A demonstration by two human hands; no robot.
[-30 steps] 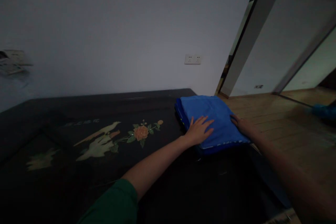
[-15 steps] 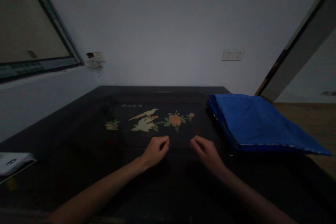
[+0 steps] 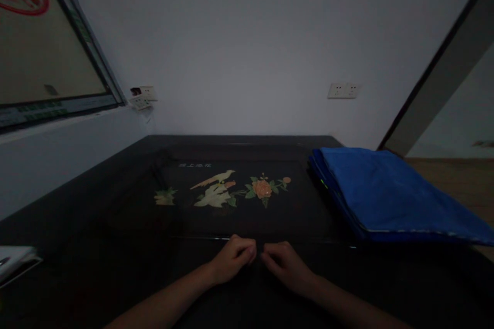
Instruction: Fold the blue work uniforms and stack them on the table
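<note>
My left hand (image 3: 234,258) is curled into a loose fist over the near part of a black table (image 3: 127,262), thumb side toward the other hand. Just to its right, my right hand (image 3: 286,266) is likewise closed, a narrow gap apart from it. No object shows in either one. Beyond them the tabletop bears an inlaid picture of a pale bird (image 3: 213,180) and an orange flower (image 3: 263,188). A folded blue cloth (image 3: 393,193) lies on the table to the right of my right hand.
At the left edge sits a white object (image 3: 15,256), partly cut off. A pale wall (image 3: 239,61) rises behind the table, with a double socket (image 3: 343,91) on the right and other sockets (image 3: 143,96) on the left. A window (image 3: 50,46) is at upper left.
Both fists have moved closer together and lower in the view. The view has tilted slightly up, so the table and cloth sit lower in it.
</note>
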